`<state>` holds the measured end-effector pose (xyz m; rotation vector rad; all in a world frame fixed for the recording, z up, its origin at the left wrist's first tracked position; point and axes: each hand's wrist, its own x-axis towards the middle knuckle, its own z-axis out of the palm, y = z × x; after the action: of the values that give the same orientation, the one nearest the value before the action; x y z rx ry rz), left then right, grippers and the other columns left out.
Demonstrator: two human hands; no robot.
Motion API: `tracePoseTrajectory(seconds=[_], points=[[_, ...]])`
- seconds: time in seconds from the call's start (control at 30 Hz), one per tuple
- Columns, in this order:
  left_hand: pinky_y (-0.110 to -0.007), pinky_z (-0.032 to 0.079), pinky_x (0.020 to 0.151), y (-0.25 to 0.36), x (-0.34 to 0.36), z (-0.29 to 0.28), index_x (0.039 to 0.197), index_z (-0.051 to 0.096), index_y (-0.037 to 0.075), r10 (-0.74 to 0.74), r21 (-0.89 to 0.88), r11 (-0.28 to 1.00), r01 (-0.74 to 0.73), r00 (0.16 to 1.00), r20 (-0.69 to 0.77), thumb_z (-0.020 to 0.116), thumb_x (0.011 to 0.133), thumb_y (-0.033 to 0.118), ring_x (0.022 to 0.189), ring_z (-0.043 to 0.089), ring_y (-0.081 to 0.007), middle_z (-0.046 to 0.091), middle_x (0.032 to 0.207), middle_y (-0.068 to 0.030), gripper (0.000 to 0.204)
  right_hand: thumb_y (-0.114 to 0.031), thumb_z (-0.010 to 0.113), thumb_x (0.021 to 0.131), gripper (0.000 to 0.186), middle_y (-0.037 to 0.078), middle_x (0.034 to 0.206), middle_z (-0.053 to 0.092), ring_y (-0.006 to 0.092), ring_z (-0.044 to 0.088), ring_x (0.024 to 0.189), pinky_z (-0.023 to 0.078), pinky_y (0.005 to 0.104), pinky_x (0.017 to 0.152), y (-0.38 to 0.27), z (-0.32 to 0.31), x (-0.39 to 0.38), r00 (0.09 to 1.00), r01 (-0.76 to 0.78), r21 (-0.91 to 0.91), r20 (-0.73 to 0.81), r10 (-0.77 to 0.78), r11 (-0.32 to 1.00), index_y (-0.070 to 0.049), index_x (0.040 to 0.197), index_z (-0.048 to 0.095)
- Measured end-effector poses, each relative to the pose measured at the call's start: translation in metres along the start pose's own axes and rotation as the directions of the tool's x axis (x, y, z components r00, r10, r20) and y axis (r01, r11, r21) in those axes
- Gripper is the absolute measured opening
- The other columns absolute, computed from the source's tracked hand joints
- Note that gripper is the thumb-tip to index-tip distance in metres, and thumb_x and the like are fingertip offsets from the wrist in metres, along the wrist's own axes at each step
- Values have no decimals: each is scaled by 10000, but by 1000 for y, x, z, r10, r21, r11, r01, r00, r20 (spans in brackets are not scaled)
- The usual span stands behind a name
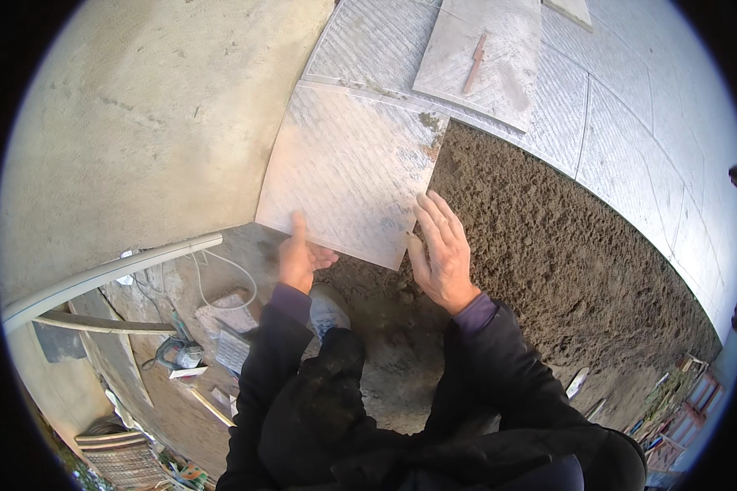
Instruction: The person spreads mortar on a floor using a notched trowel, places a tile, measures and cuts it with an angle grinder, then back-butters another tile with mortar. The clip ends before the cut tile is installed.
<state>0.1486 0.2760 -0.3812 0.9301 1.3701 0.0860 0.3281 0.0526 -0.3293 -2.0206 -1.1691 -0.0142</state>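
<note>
A large square floor tile (pixel 352 168), pale with fine diagonal ridges, lies beside the wall with grey smears on its far right corner. My left hand (pixel 299 259) grips its near edge, thumb on the face and fingers at the edge below. At the right edge, close to the near corner, my right hand (pixel 444 254) holds the tile between thumb and extended fingers. Loose brown mortar bed (pixel 540 237) spreads to the right of the tile and shows under its near edge. Whether the tile rests fully on the bed is hidden.
Laid ridged tiles (pixel 622 139) cover the far side, with a loose tile (pixel 483 61) on top bearing a reddish strip (pixel 474 64). A plain wall (pixel 155 114) stands at left. Nearer are a pale pipe (pixel 115 278), a power tool (pixel 179 353) and my shoe (pixel 328 309).
</note>
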Motion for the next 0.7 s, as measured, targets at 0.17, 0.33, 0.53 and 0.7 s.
tracePoseTrajectory(seconds=[0.17, 0.33, 0.53, 0.7], points=[[-345, 587, 545, 1, 2, -7, 1016, 686, -37, -2, -18, 1000, 2, 1000, -21, 509, 1000, 788, 619, 731, -269, 700, 723, -130, 844, -391, 604, 1051, 664, 264, 1643, 401, 402, 312, 1573, 247, 516, 1288, 17, 80, 136, 968, 209, -124, 167, -187, 970, 99, 1486, 492], [-340, 575, 530, -5, 2, 7, 1134, 642, -83, 6, -45, 999, -7, 1000, -29, 548, 1017, 730, 604, 733, -298, 708, 747, -178, 827, -359, 609, 1054, 709, 284, 1658, 382, 415, 288, 1589, 213, 523, 1303, 50, 67, 129, 987, -128, -301, 53, 150, 945, 127, 1535, 423], [-361, 588, 567, 0, -2, 26, 1098, 644, -91, 10, -15, 1000, -13, 987, -159, 542, 988, 783, 650, 744, -311, 720, 780, -177, 887, -232, 673, 1010, 637, 299, 1629, 417, 449, 336, 1565, 261, 573, 1268, 55, -10, 15, 986, -165, -233, -29, 162, 958, 119, 1501, 470], [-376, 607, 635, -3, -43, -17, 1207, 650, -111, -50, 77, 996, 55, 997, -66, 501, 962, 844, 732, 762, -313, 742, 866, -210, 997, -136, 780, 934, 250, 154, 958, 740, 336, 711, 875, 554, 429, 897, 5, -67, -63, 996, -55, 149, 81, 43, 987, 14, 1121, 710]])
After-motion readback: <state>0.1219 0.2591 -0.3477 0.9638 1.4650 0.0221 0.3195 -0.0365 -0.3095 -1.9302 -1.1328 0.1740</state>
